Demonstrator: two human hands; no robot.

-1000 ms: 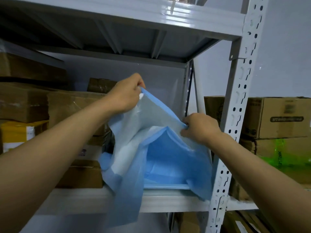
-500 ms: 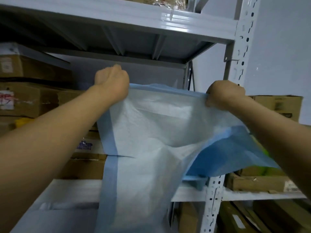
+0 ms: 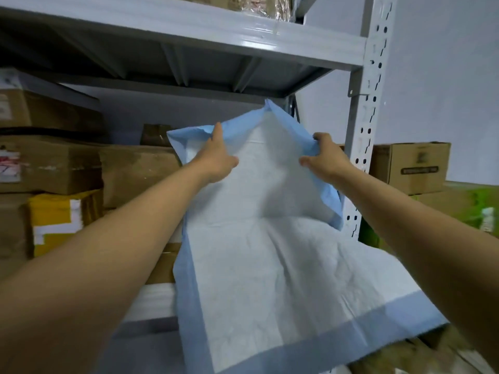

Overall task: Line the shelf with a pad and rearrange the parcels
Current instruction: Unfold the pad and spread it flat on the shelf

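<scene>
Presently: pad held at shelf opening, both hands engaged

Item 1, left hand (image 3: 216,157): fingers extended and close together, lying flat on the white face of the pad (image 3: 270,252); fingertips reach the blue border near its upper left corner. Thumb spread out to the right, resting on the white face. Whether any finger curls behind the sheet cannot be told.

Item 2, right hand (image 3: 325,157): fingers bent and closed over the pad's blue right edge, which bunches beneath them; thumb points left along the white face.

Item 3, pad: white centre, blue border, upper part raised between the two hands inside the shelf (image 3: 156,300) bay, peak standing above the fingertips. Lower part slopes down below the wrists and overhangs the shelf's front edge.

Item 4, parcels (image 3: 137,174): brown cartons stacked left of the left fingers, one with a yellow wrapper (image 3: 59,220) lower left. Upright post (image 3: 364,147) just right of the right fingers.
</scene>
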